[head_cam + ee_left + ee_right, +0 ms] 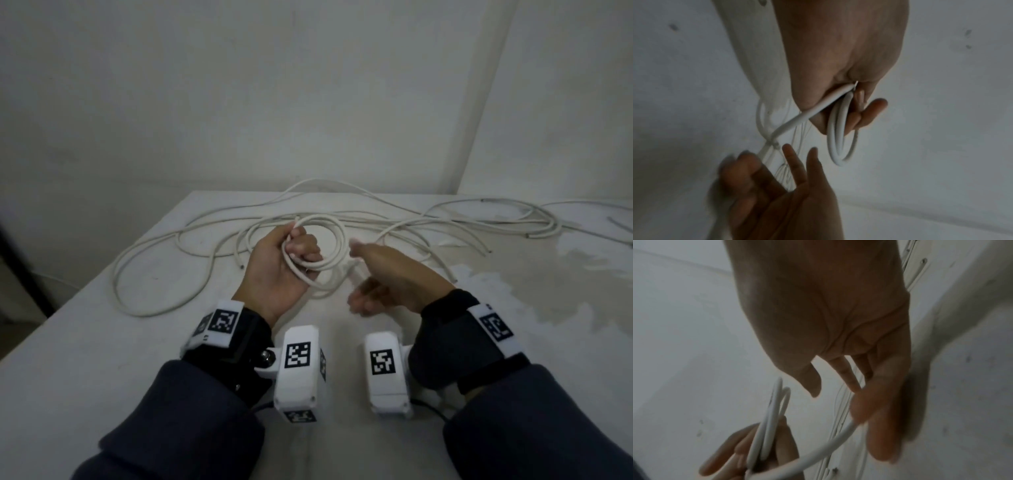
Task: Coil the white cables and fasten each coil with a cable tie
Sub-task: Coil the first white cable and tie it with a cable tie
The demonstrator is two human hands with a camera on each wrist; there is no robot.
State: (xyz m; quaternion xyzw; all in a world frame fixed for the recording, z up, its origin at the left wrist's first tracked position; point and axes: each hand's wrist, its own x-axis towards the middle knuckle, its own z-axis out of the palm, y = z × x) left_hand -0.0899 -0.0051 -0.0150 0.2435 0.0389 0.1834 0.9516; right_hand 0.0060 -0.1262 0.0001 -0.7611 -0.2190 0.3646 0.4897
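Note:
My left hand [291,263] is palm up over the table and grips a small coil of white cable [337,240] of a few loops. In the left wrist view the coil [838,138] hangs from the curled fingers [869,112]. A free strand [793,123] runs from that coil to my right hand [376,274], which is blurred just right of the coil. Its fingers [879,426] are stretched out and the strand [828,446] lies across them without being clasped. The right wrist view also shows the coil [768,426] in the left hand's fingers [781,443].
Several loose white cables [154,240] sprawl over the far half of the white table [102,359], and more of them [513,212] lie at the far right. A blotchy stain [565,274] marks the right side. The table's left edge drops to a dark gap [20,274]. Walls stand behind.

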